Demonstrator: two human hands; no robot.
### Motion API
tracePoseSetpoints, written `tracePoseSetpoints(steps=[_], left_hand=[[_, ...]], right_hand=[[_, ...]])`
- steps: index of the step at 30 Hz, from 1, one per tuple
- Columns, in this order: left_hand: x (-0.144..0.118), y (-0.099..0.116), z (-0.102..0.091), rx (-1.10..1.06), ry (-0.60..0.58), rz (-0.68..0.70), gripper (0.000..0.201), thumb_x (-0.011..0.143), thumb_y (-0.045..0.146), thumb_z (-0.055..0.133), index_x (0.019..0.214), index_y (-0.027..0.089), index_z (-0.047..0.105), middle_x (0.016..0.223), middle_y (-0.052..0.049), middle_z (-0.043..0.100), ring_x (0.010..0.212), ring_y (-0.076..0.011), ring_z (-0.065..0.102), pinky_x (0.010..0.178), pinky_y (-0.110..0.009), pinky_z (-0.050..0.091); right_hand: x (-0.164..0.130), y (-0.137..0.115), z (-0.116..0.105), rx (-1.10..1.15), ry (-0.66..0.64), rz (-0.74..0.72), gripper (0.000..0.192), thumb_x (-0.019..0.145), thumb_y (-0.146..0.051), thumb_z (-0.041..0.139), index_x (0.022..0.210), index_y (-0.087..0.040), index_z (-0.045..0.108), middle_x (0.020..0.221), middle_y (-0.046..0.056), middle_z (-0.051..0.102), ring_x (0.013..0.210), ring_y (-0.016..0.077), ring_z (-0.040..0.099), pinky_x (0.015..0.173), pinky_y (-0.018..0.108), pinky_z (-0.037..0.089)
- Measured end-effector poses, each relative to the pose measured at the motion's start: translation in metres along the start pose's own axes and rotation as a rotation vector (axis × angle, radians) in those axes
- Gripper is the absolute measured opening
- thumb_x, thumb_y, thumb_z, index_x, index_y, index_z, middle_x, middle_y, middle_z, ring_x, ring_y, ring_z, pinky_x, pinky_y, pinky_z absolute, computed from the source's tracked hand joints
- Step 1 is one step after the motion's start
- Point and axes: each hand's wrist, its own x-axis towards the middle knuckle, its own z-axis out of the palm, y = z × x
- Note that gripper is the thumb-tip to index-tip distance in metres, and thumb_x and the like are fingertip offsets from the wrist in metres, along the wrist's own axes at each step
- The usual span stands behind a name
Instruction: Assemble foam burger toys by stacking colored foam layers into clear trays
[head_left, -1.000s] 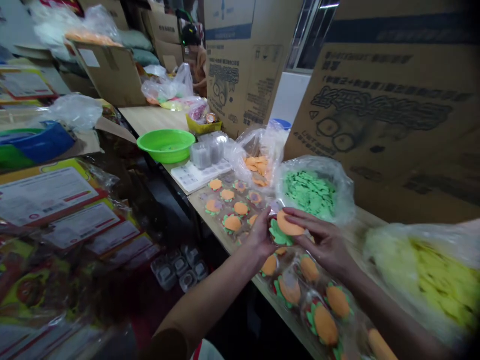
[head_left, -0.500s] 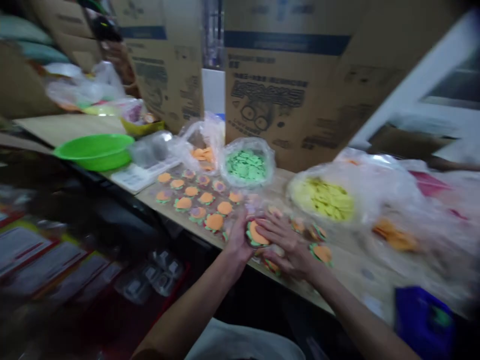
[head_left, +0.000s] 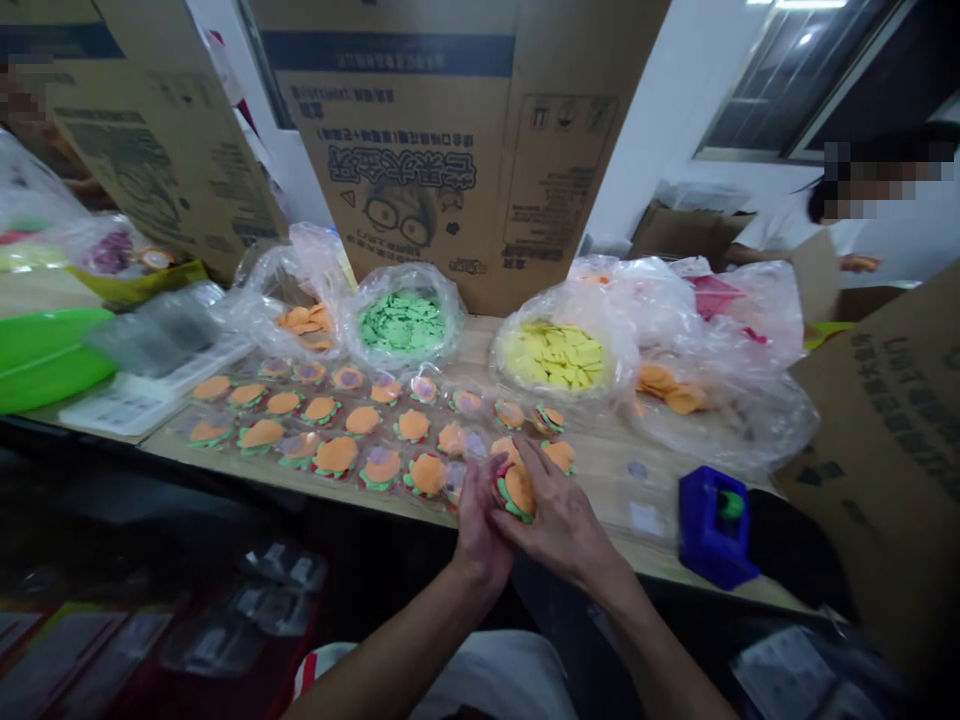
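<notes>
Close to the table's front edge, my left hand and my right hand are both closed round a toy burger. It has an orange bun top with green and dark red layers below, and is tilted on its side. My left palm supports it from the left; my right thumb and fingers press it from the right. Rows of similar burgers, several in clear plastic packs, lie on the table just left of and behind my hands. One more orange-topped burger sits just beyond my right hand.
Behind the rows stand plastic-lined containers of green pieces and yellow pieces. Bags hold orange pieces. A blue tape dispenser-like object stands at right, a green basin at left. Tall cardboard boxes rise behind. Another person is at far right.
My view has swung to the right, bringing the blue object and another person into sight. The burger in my hands has turned from facing upward to tilted on its side.
</notes>
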Motion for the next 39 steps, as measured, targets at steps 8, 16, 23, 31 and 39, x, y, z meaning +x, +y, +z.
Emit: tracePoseSetpoints(steps=[8, 16, 23, 31, 39], left_hand=[[-0.003, -0.04, 0.002, 0.221, -0.171, -0.241, 0.028, 0.078, 0.039, 0.054, 0.098, 0.02, 0.059, 0.104, -0.006, 0.058, 0.102, -0.0204, 0.05, 0.079, -0.032, 0.044], [-0.029, -0.036, -0.024, 0.618, -0.276, -0.526, 0.03, 0.07, 0.036, 0.062, 0.086, 0.011, 0.063, 0.085, -0.012, 0.06, 0.081, -0.0197, 0.056, 0.068, -0.033, 0.045], [-0.024, -0.044, -0.037, 0.678, -0.208, -0.531, 0.029, 0.064, 0.037, 0.066, 0.079, 0.013, 0.062, 0.086, -0.008, 0.053, 0.081, -0.018, 0.052, 0.059, -0.027, 0.045], [-0.016, -0.052, -0.041, 0.691, -0.183, -0.499, 0.028, 0.064, 0.037, 0.065, 0.08, 0.015, 0.059, 0.088, -0.005, 0.047, 0.083, -0.0172, 0.05, 0.06, -0.027, 0.046], [-0.012, -0.053, -0.049, 0.687, -0.176, -0.493, 0.029, 0.066, 0.037, 0.064, 0.083, 0.014, 0.058, 0.092, -0.006, 0.047, 0.085, -0.0182, 0.051, 0.061, -0.029, 0.047]], right_hand=[[-0.027, 0.074, -0.036, 0.153, 0.126, 0.401, 0.064, 0.07, -0.047, 0.06, 0.124, -0.018, 0.042, 0.119, 0.012, 0.051, 0.1, 0.0248, 0.055, 0.081, 0.039, 0.049], [-0.027, 0.13, -0.03, 0.039, 0.091, 0.576, 0.066, 0.071, -0.058, 0.052, 0.122, -0.015, 0.045, 0.122, 0.015, 0.049, 0.102, 0.026, 0.054, 0.085, 0.039, 0.045], [-0.022, 0.139, -0.021, -0.232, 0.058, 0.644, 0.064, 0.074, -0.054, 0.05, 0.122, -0.011, 0.045, 0.119, 0.017, 0.05, 0.106, 0.0291, 0.05, 0.088, 0.039, 0.04], [-0.022, 0.144, -0.012, -0.535, 0.043, 0.581, 0.057, 0.077, -0.052, 0.047, 0.117, -0.012, 0.045, 0.11, 0.015, 0.052, 0.09, 0.0278, 0.057, 0.071, 0.035, 0.044], [-0.02, 0.136, -0.003, -0.557, 0.06, 0.555, 0.052, 0.079, -0.051, 0.046, 0.113, -0.013, 0.048, 0.109, 0.015, 0.053, 0.091, 0.0281, 0.056, 0.07, 0.035, 0.044]])
